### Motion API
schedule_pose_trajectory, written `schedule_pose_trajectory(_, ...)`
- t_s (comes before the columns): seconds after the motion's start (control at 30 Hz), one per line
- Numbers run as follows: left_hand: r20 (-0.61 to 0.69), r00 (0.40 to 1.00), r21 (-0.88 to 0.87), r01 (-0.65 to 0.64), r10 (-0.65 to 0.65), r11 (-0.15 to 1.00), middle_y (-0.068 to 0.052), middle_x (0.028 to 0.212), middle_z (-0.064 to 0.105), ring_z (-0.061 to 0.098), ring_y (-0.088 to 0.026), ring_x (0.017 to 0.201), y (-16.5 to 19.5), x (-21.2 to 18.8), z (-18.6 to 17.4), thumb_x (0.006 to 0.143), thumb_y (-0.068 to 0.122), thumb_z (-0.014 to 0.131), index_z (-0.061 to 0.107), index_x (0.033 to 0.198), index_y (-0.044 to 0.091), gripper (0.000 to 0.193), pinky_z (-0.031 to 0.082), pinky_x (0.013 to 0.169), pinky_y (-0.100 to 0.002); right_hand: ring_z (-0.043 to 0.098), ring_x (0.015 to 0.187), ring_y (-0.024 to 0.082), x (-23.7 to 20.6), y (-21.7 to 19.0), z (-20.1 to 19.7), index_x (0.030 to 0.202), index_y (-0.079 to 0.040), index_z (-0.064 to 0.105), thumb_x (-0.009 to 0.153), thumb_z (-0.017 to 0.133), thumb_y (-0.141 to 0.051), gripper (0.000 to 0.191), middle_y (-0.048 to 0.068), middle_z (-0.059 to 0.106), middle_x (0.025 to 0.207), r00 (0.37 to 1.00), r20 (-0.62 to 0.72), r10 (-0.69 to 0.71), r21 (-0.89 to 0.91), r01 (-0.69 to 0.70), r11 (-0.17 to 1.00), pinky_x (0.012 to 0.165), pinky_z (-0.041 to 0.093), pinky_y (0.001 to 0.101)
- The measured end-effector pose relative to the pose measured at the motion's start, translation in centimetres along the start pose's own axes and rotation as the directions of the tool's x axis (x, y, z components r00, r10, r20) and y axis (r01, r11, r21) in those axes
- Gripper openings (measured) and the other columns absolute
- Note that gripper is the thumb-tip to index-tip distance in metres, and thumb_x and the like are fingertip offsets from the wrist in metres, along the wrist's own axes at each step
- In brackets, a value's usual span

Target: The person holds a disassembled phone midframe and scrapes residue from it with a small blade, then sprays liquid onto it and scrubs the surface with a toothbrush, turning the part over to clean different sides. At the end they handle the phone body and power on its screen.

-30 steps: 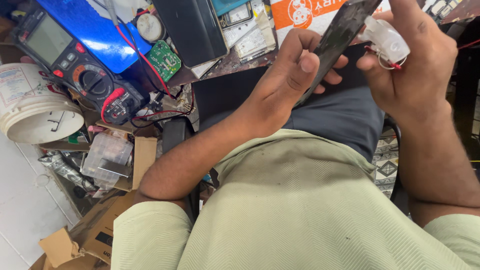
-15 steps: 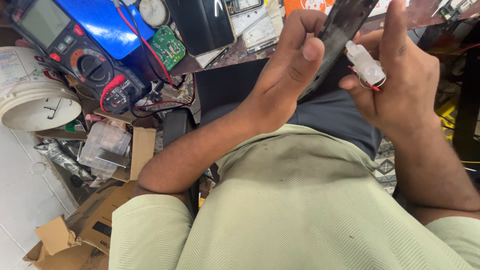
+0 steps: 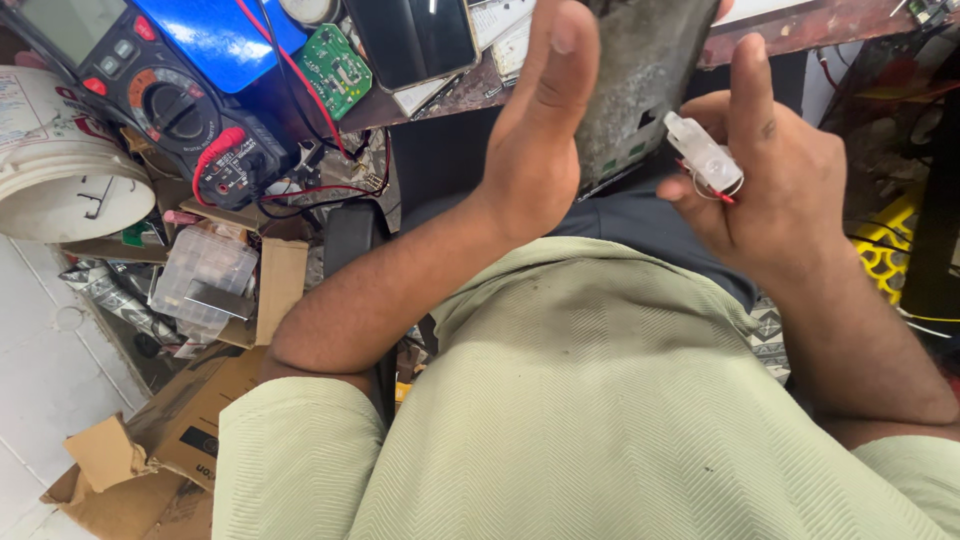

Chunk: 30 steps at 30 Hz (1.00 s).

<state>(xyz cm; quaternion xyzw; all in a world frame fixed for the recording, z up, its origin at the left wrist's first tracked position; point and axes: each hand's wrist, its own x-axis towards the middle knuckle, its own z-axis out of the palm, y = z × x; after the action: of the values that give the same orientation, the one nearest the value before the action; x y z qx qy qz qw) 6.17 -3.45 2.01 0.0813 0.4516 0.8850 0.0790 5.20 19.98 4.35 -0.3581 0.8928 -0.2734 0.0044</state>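
The left hand is raised in front of the chest with its fingers stretched upward and its thumb side pressed flat against a dark grey, scuffed panel, a thin flat plate with small cut-outs near its lower edge; the hand grips the panel along its left side and holds it nearly upright above the lap. The right hand sits just beside the panel's right edge, curled closed around a small translucent white plastic part with thin red wires at its base, pinched between thumb and forefinger, the forefinger pointing up. The white part lies just beside the panel's lower right corner; whether they touch cannot be told. Behind the hands runs the edge of a worn desk. To the left lie a dark multimeter with red leads, a blue flat case, a green circuit board and a black phone. Lower left stand a white bucket, a clear plastic box and torn cardboard on the floor.
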Motion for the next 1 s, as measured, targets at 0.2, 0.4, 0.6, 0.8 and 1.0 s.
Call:
schedule_pose_trajectory(0.2, -0.157, 0.988, -0.21, -0.019, -0.015, 0.977, -0.012, 0.133, 0.059, 0.059, -0.021, 0.124, -0.4, -0.3, -0.1, 0.125, 0.055, 0.033, 0.047, 0.144, 0.001, 0.059, 0.048, 0.114, -0.039, 0.071, 0.087, 0.025, -0.7, -0.5, 0.5, 0.17, -0.008, 0.009, 0.11, 0.07, -0.043, 0.092, 0.009, 0.071, 0.114, 0.999, 0.042, 0.03, 0.099, -0.034, 0.995, 0.073, 0.054, 0.0329)
schedule_pose_trajectory(0.4, -0.198, 0.975, -0.665, -0.055, -0.104, 0.745, -0.019, 0.129, 0.067, 0.067, -0.03, 0.119, 1.4, 0.9, 0.2, 0.122, 0.054, 0.03, 0.054, 0.135, -0.005, 0.065, 0.05, 0.106, -0.044, 0.067, 0.082, 0.022, -1.6, 0.9, 2.0, 0.168, -0.017, 0.019, 0.113, 0.06, -0.039, 0.072, 0.021, 0.067, 0.125, 0.952, -0.225, 0.206, 0.619, -0.023, 0.785, 0.073, 0.055, 0.0296)
schedule_pose_trajectory(0.6, -0.134, 0.979, -0.652, 0.03, -0.155, 0.758, -0.022, 0.134, 0.064, 0.067, -0.031, 0.119, 3.0, 1.6, 0.4, 0.118, 0.062, 0.026, 0.051, 0.144, -0.006, 0.077, 0.056, 0.104, -0.048, 0.057, 0.088, 0.02, -1.5, 8.3, 1.2, 0.166, -0.014, 0.016, 0.113, 0.06, -0.033, 0.072, 0.018, 0.059, 0.125, 0.589, -0.548, 0.594, 0.755, 0.042, 0.655, 0.079, 0.048, 0.0295)
schedule_pose_trajectory(0.8, -0.06, 0.98, -0.637, 0.109, -0.19, 0.763, -0.026, 0.132, 0.063, 0.067, -0.034, 0.116, 3.0, 2.3, 0.7, 0.111, 0.069, 0.027, 0.049, 0.146, -0.007, 0.086, 0.057, 0.1, -0.05, 0.045, 0.096, 0.017, 2.1, 13.4, 1.3, 0.165, -0.008, 0.01, 0.113, 0.063, -0.026, 0.076, 0.014, 0.048, 0.125, 0.473, -0.618, 0.628, 0.712, 0.0, 0.702, 0.084, 0.04, 0.0285)
schedule_pose_trajectory(1.0, -0.083, 0.971, -0.594, 0.132, -0.224, 0.793, -0.027, 0.131, 0.063, 0.068, -0.037, 0.114, 3.1, 2.4, 0.5, 0.108, 0.069, 0.029, 0.049, 0.146, -0.007, 0.087, 0.058, 0.097, -0.053, 0.041, 0.132, 0.021, 2.0, 13.3, 0.5, 0.165, -0.016, 0.005, 0.119, 0.078, -0.015, 0.086, 0.01, 0.03, 0.153, 0.662, -0.678, 0.32, 0.309, -0.138, 0.941, 0.112, 0.036, 0.034)
